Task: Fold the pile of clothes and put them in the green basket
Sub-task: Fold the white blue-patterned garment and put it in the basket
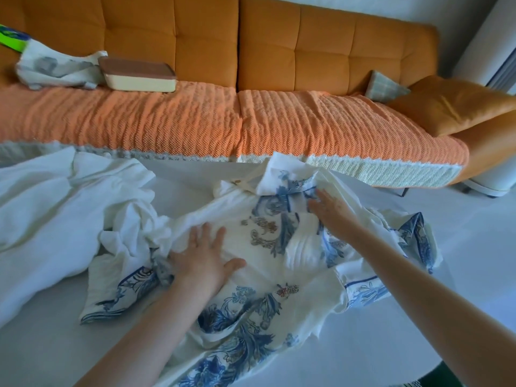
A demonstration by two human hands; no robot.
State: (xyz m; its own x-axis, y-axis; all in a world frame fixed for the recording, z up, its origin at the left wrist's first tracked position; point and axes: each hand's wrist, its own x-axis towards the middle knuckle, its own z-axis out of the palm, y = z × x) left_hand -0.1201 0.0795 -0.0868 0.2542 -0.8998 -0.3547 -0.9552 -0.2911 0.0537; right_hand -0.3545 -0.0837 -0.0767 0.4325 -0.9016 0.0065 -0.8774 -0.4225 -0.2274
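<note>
- Stage, by judgement: early, with 0 folds visible.
- Printed garment (265,244): lies crumpled on the white surface (474,261), sleeves splayed.
- Left hand (205,258): rests flat on the garment's middle, fingers spread.
- Right hand (332,208): presses near the collar with straight fingers, pinching nothing.
- White clothes (55,219): heaped unfolded, touching the garment's left side.
- Green basket (14,39): sits on the sofa (307,121), well apart, contents hidden; 1 patterned cloth (55,68) lies beside it.
- Remaining, by judgement: fold at least 2 items, then load the basket.
</note>
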